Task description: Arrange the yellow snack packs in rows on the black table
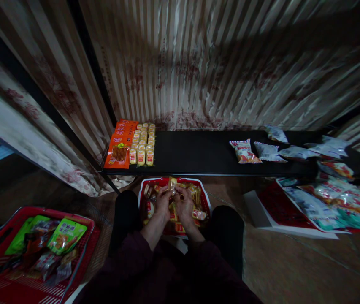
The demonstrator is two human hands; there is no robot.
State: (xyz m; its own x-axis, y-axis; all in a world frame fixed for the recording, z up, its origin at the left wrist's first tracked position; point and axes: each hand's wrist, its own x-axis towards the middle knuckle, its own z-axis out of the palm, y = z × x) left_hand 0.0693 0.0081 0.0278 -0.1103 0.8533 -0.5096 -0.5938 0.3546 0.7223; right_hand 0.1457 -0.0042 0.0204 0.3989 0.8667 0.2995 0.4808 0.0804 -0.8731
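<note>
Left hand (163,202) and right hand (184,206) together pinch a wrapped cake (172,184) above a red basket (204,199) with plenty apparently left to shelve, as neat rows of similar cakes (142,145) already line the black shelf (192,150).

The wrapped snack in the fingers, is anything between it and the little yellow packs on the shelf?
Nothing visible blocks the wrapped snack. The left hand and right hand hold it over the red basket; only its far rim and the front edge of the black shelf seem to lie between it and the small yellow packs.
</note>
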